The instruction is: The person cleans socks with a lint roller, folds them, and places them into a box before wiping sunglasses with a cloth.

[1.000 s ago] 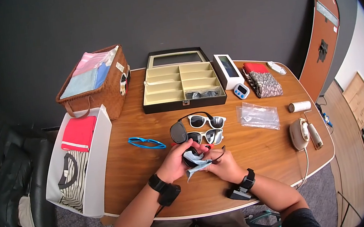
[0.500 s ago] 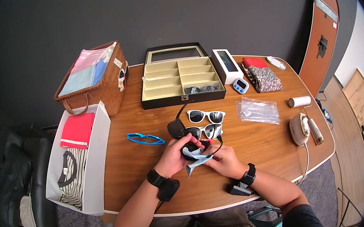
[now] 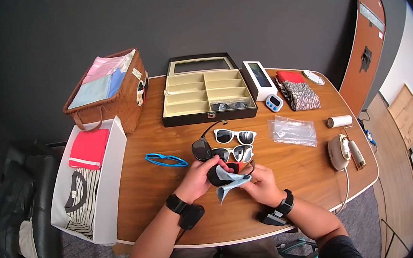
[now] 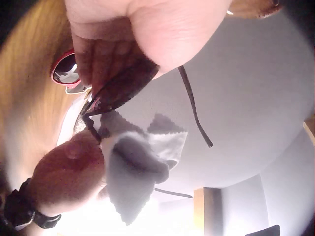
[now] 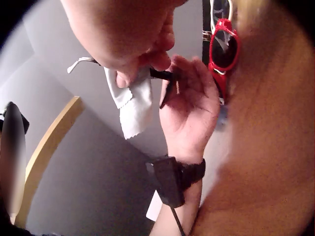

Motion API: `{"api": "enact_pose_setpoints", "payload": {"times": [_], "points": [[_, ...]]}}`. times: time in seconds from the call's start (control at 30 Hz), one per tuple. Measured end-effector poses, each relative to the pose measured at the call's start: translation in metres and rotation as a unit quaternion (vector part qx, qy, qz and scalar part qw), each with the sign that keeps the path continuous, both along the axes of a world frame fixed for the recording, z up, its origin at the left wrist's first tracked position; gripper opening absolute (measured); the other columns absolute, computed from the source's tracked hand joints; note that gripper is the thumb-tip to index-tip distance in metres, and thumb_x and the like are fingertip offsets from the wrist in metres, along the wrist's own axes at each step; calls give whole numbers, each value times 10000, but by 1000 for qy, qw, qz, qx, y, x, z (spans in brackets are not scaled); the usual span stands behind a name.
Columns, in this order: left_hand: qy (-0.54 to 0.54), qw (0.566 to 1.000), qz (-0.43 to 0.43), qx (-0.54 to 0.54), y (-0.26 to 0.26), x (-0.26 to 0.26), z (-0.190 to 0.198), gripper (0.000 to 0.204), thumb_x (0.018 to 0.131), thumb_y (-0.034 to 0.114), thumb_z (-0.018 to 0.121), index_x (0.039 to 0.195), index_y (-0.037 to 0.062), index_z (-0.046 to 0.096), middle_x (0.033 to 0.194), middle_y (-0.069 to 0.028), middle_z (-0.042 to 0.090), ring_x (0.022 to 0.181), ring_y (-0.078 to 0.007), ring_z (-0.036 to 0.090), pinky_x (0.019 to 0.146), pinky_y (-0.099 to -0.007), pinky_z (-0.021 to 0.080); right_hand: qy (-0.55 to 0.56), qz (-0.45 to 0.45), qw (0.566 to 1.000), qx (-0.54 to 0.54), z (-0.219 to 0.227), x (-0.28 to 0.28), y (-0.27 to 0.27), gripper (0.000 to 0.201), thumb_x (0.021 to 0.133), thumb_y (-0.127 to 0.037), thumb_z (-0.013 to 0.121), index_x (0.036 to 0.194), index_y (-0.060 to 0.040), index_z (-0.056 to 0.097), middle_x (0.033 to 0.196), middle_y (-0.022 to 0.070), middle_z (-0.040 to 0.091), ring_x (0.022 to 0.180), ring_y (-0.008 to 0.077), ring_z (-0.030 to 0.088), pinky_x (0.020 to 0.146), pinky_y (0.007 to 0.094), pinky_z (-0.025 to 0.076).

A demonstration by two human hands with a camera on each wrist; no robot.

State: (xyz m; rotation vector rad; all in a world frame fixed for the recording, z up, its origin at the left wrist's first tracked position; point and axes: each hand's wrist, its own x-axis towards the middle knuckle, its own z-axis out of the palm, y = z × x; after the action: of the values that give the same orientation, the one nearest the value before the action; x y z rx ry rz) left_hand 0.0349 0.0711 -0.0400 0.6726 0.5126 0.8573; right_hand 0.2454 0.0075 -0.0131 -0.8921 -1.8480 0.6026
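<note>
A pair of dark sunglasses [image 3: 201, 149] is raised over the front of the table, one lens standing out beyond my left hand [image 3: 195, 179]. That hand grips the frame by the lenses, fingers behind and thumb in front. My right hand [image 3: 263, 183] pinches a pale blue cloth [image 3: 231, 180] against the sunglasses. In the left wrist view, a dark lens [image 4: 125, 88] lies under the left palm, with the zigzag-edged cloth [image 4: 133, 167] below it. The cloth [image 5: 138, 108] hangs from the right fingers in the right wrist view. It partly hides the nearer lens.
Two white sunglasses [image 3: 233, 132] and red sunglasses [image 5: 212, 59] lie just beyond the hands, blue glasses [image 3: 173, 158] to the left. Behind stands an open compartment case [image 3: 184, 120]. A white bin [image 3: 118, 151] and brown basket [image 3: 129, 115] are left; plastic bags [image 3: 295, 131] and a steamer [image 3: 339, 153] right.
The right hand and cloth have shifted slightly against the sunglasses, and the cloth's folds have changed, with a corner now spread to the right. The left hand keeps its grip.
</note>
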Motion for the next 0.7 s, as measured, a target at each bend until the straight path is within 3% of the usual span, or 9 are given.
{"api": "enact_pose_setpoints", "payload": {"times": [0.13,0.2,0.27,0.3,0.33,0.4,0.6,0.7], "points": [[-7,999,38,-15,3,4,-9,214,1031,192,575,1037,-2,664,992,-117,710,944,-236,709,859,-361,566,-11,-33,999,37,20,17,2,116,860,-45,776,900,-4,675,811,104,650,685,208,630,605,314,487],[-14,999,15,35,1,2,-1,232,1035,196,570,1013,-9,675,994,-115,713,929,-216,701,851,-346,556,50,-26,998,-18,20,18,2,85,875,-21,752,877,-1,670,804,87,654,681,176,641,606,294,492],[-15,999,30,30,1,3,-1,253,1039,204,563,981,-12,681,980,-121,714,903,-205,692,840,-341,550,249,6,957,-146,24,8,1,85,885,-28,748,862,-3,670,801,61,651,677,140,643,607,280,498],[-2,999,50,16,2,3,-5,257,1039,208,560,976,-11,679,967,-122,712,899,-206,691,842,-342,550,239,12,954,-183,18,7,1,94,887,-45,757,879,-1,674,809,41,645,673,113,636,607,274,502],[10,997,70,1,2,3,-8,262,1040,212,557,971,-10,678,954,-123,711,894,-208,690,843,-343,550,98,14,987,-126,12,10,6,134,872,-73,783,923,-1,682,807,58,641,669,133,627,602,282,495],[3,998,61,-7,3,2,-14,265,1039,224,562,974,-7,676,948,-128,713,888,-211,698,834,-344,563,-37,1,998,-41,3,1,11,181,855,-101,805,963,-13,690,789,74,638,666,154,611,595,291,483],[17,999,43,4,1,2,-11,256,1030,228,582,958,6,686,900,-119,715,830,-188,701,790,-315,562,-53,27,994,-88,-22,-3,18,199,845,-140,818,965,-19,716,784,113,688,687,176,651,613,303,499],[84,992,50,81,5,5,-16,268,1041,222,559,954,-4,674,922,-128,709,835,-199,693,774,-324,557,-66,5,987,-148,1,2,11,188,844,-140,818,943,-10,724,745,116,682,655,161,644,605,302,498]]}}
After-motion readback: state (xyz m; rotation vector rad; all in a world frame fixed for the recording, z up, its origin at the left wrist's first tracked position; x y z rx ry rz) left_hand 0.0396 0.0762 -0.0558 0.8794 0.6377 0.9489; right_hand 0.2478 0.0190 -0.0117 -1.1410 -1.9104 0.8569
